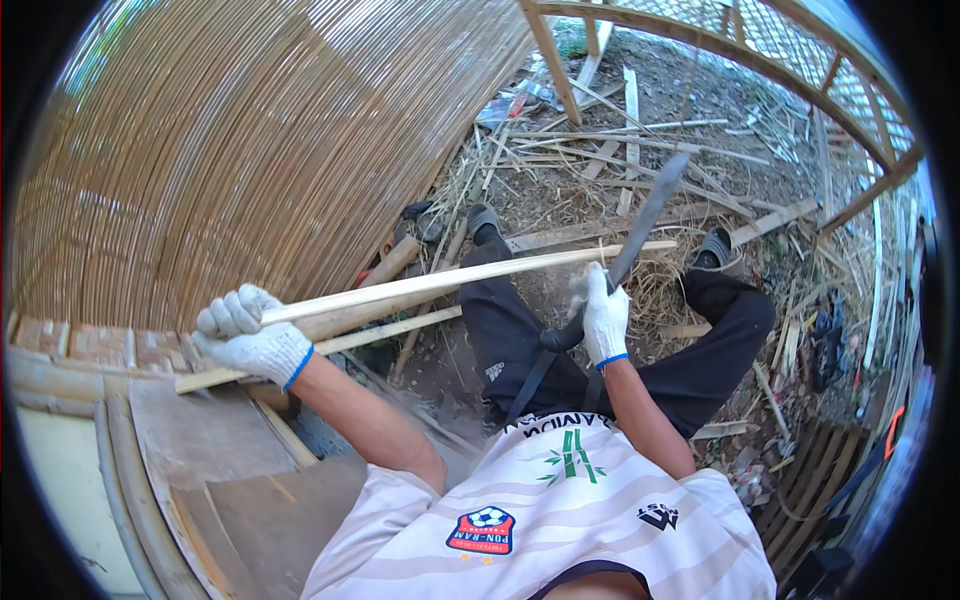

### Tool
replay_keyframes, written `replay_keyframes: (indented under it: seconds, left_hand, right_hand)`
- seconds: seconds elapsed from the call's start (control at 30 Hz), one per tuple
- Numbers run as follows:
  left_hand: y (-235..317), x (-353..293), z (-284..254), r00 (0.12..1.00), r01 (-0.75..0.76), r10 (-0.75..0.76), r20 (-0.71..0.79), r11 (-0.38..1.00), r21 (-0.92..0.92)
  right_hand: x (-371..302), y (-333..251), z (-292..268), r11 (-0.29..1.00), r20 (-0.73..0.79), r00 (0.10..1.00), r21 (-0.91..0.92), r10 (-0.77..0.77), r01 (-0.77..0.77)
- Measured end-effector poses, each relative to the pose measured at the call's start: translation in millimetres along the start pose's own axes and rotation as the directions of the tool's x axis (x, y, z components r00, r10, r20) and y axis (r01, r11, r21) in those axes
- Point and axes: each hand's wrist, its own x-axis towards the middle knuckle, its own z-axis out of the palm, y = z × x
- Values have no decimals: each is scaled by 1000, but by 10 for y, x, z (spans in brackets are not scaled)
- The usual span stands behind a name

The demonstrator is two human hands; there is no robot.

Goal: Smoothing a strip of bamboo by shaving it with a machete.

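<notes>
My left hand (252,338), in a white knit glove with a blue cuff, is closed around the near end of a long pale bamboo strip (440,276). The strip runs to the right across my legs, its far end past the blade. My right hand (605,322), gloved alike, is wrapped round the dark handle of a machete (648,215). The blade points up and away to the right, crossing the strip near its far end; whether they touch I cannot tell. Below the held strip lies a second bamboo strip (395,328), its near end under my left hand.
A tall screen of thin bamboo slats (270,150) rises on the left. A thick pole (390,300) lies beneath the strips. Slats and shavings (690,180) litter the ground ahead, near a wooden frame (700,38). Brown sheets (270,510) lie at lower left, a slatted pallet (815,490) at right.
</notes>
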Motion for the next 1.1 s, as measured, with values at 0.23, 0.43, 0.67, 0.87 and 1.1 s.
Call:
replay_keyframes:
  seconds: [0.23,0.43,0.67,0.87,1.1]
  left_hand:
    - [82,-271,-393,998,57,-57,12,941,-334]
    - [-111,-512,-598,979,92,-170,-108,855,-510]
    - [-678,-1045,-1177,737,223,-355,-575,931,-288]
    - [-1205,-1449,-991,878,459,58,-476,185,869]
    - [-1358,-2104,103,761,-236,-551,344,259,937]
  right_hand:
    - [-95,-101,46,988,-74,993,114,-95,104]
    - [-232,-563,40,938,-146,969,257,-202,234]
    - [-406,-1208,-7,878,-254,922,310,-293,364]
    - [-348,-1406,-436,812,-210,794,-1,-571,584]
    - [-416,-1838,-193,701,-280,660,-73,-697,710]
